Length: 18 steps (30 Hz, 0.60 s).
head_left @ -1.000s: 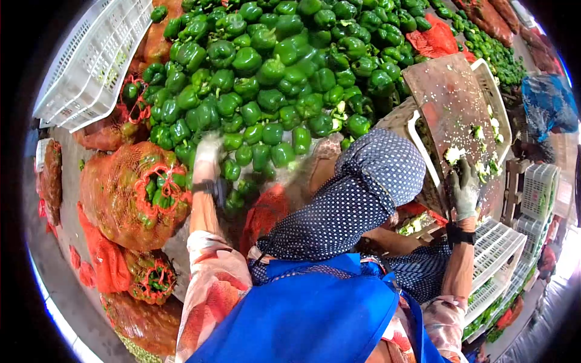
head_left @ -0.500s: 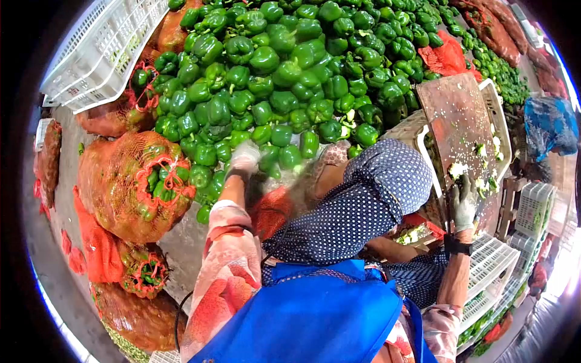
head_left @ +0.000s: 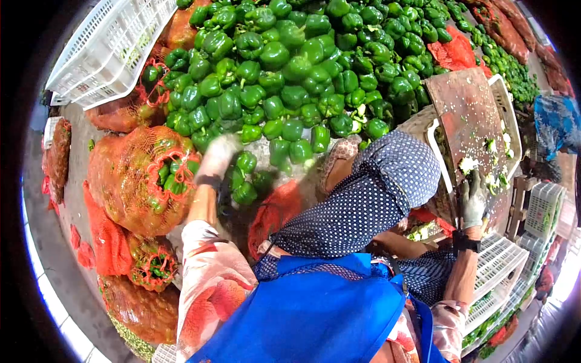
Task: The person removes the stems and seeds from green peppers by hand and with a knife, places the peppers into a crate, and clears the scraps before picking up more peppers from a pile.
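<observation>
My left hand (head_left: 219,156), in a pale glove and smeared by motion, is at the near left edge of a big heap of green bell peppers (head_left: 272,103). It is close to a few loose bell peppers (head_left: 244,175) on the floor; whether its fingers grip anything does not show. On the right, my gloved right hand (head_left: 473,199) lies with fingers stretched out on a tilted wooden board (head_left: 463,115). Beyond its fingertips sit whitish pepper cores (head_left: 467,165) and scattered seeds.
An orange mesh sack (head_left: 130,181) of peppers stands at left, below a white crate (head_left: 112,54). Red netting (head_left: 275,212) lies near my knee. The board rests over a pale crate (head_left: 505,115), and more white crates (head_left: 493,263) are stacked at lower right.
My left hand has moved left and slightly toward me, away from the middle of the heap's near edge. My right hand has stayed on the board. The view has shifted slightly.
</observation>
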{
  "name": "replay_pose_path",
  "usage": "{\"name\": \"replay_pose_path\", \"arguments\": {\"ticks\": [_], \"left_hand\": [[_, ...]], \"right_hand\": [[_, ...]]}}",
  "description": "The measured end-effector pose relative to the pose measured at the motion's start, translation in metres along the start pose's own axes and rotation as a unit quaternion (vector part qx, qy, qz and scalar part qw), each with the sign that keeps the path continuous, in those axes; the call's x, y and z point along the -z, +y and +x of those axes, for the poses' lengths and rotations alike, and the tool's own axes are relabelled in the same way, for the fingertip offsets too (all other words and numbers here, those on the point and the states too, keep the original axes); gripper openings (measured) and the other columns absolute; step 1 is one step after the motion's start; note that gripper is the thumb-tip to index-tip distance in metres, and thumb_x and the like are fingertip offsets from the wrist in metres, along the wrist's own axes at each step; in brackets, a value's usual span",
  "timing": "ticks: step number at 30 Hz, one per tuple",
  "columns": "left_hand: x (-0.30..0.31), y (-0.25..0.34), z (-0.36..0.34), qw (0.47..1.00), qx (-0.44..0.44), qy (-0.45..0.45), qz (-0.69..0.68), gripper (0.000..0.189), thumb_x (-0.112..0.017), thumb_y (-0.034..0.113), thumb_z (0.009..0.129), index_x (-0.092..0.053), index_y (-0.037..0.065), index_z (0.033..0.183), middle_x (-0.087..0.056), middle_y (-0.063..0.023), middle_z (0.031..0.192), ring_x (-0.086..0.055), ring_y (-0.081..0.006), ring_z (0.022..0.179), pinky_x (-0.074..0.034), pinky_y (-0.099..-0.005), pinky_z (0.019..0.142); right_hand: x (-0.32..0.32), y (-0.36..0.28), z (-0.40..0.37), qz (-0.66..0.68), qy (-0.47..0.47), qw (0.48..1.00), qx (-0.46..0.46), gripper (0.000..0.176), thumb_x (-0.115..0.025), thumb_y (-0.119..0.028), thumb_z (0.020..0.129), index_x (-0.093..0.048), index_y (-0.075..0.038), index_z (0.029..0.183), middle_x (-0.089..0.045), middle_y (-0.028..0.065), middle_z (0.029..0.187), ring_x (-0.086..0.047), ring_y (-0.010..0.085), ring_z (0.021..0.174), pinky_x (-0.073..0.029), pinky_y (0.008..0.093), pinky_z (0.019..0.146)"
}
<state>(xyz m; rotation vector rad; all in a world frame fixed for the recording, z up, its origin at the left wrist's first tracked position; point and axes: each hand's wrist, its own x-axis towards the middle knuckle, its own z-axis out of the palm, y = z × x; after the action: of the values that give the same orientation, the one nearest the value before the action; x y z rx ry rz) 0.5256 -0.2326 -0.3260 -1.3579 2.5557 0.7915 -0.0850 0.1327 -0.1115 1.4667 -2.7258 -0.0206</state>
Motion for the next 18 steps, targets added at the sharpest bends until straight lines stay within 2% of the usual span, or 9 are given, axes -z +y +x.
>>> {"name": "replay_pose_path", "arguments": {"ticks": [1,2,4,6,7,10,14,16,18], "left_hand": [[0.009,0.041,-0.018,0.985,0.135,-0.093,-0.058,0.026,-0.061,0.016,0.084,-0.065,0.007,0.108,-0.067,-0.0133,0.109,-0.062,-0.0266,0.101,-0.049,-0.0355,0.088],[-0.011,0.052,-0.029,0.956,0.252,-0.054,-0.141,0.031,-0.069,0.025,0.079,-0.067,0.006,0.103,-0.066,-0.017,0.104,-0.062,-0.032,0.099,-0.049,-0.0379,0.087],[-0.012,0.084,-0.028,0.97,0.227,-0.075,-0.033,0.053,-0.077,0.037,0.07,-0.062,0.004,0.108,-0.066,-0.0203,0.101,-0.061,-0.0354,0.097,-0.049,-0.0412,0.084],[-0.041,0.074,-0.023,0.972,0.223,-0.062,0.034,0.07,-0.079,0.044,0.066,-0.054,0.004,0.117,-0.064,-0.0229,0.101,-0.061,-0.0383,0.097,-0.049,-0.0435,0.085],[-0.052,0.067,-0.016,0.966,0.242,-0.087,0.029,0.08,-0.079,0.048,0.064,-0.047,0.006,0.124,-0.064,-0.0229,0.103,-0.062,-0.0377,0.096,-0.049,-0.044,0.086],[-0.033,0.096,-0.014,0.953,0.282,-0.102,0.049,0.091,-0.081,0.055,0.058,-0.049,0.009,0.129,-0.063,-0.0222,0.111,-0.061,-0.0366,0.104,-0.049,-0.0421,0.09],[-0.034,0.089,-0.008,0.946,0.28,-0.136,0.086,0.067,-0.069,0.044,0.074,-0.051,0.01,0.13,-0.061,-0.0227,0.118,-0.063,-0.0345,0.102,-0.051,-0.0403,0.087],[-0.027,0.088,-0.007,0.948,0.291,-0.122,0.051,0.054,-0.064,0.038,0.078,-0.058,0.01,0.123,-0.063,-0.0223,0.114,-0.064,-0.0339,0.1,-0.051,-0.04,0.087],[-0.027,0.09,-0.01,0.954,0.286,-0.08,0.045,0.046,-0.064,0.037,0.076,-0.065,0.008,0.112,-0.066,-0.0213,0.107,-0.063,-0.035,0.1,-0.051,-0.0417,0.088]], "right_hand": [[0.003,-0.001,-0.003,0.003,-0.017,1.0,-0.004,0.047,-0.05,-0.026,0.093,-0.044,-0.006,0.135,-0.047,0.0207,0.132,-0.046,0.04,0.119,-0.037,0.0466,0.101],[0.008,-0.005,-0.002,0.006,-0.029,1.0,-0.008,0.047,-0.05,-0.026,0.093,-0.044,-0.006,0.135,-0.046,0.0207,0.133,-0.046,0.0401,0.119,-0.037,0.0465,0.101],[0.012,-0.007,0.002,0.026,-0.034,0.999,0.0,0.047,-0.05,-0.026,0.093,-0.043,-0.007,0.136,-0.046,0.0216,0.133,-0.046,0.0402,0.12,-0.037,0.0466,0.101],[0.002,0.003,0.005,0.011,-0.026,1.0,0.008,0.047,-0.05,-0.026,0.093,-0.043,-0.007,0.135,-0.045,0.0224,0.134,-0.045,0.0404,0.12,-0.036,0.047,0.102],[0.001,0.004,0.002,0.005,-0.017,1.0,0.006,0.047,-0.05,-0.026,0.093,-0.044,-0.006,0.135,-0.045,0.0229,0.134,-0.045,0.0411,0.121,-0.036,0.0477,0.102],[0.003,0.0,0.0,0.007,-0.017,1.0,-0.003,0.047,-0.051,-0.027,0.092,-0.045,-0.006,0.134,-0.045,0.0229,0.134,-0.044,0.0416,0.121,-0.035,0.048,0.103],[-0.001,0.002,0.0,0.05,-0.012,0.999,-0.006,0.048,-0.051,-0.027,0.092,-0.045,-0.004,0.133,-0.045,0.0231,0.133,-0.045,0.0413,0.12,-0.035,0.0478,0.102],[-0.001,0.003,-0.002,0.03,-0.002,1.0,-0.001,0.047,-0.051,-0.026,0.092,-0.045,-0.005,0.133,-0.045,0.023,0.133,-0.045,0.0408,0.12,-0.035,0.0475,0.102],[-0.004,0.003,-0.002,0.023,0.011,1.0,0.006,0.047,-0.051,-0.026,0.092,-0.045,-0.005,0.133,-0.046,0.0229,0.132,-0.045,0.04,0.12,-0.036,0.0471,0.102]]}}
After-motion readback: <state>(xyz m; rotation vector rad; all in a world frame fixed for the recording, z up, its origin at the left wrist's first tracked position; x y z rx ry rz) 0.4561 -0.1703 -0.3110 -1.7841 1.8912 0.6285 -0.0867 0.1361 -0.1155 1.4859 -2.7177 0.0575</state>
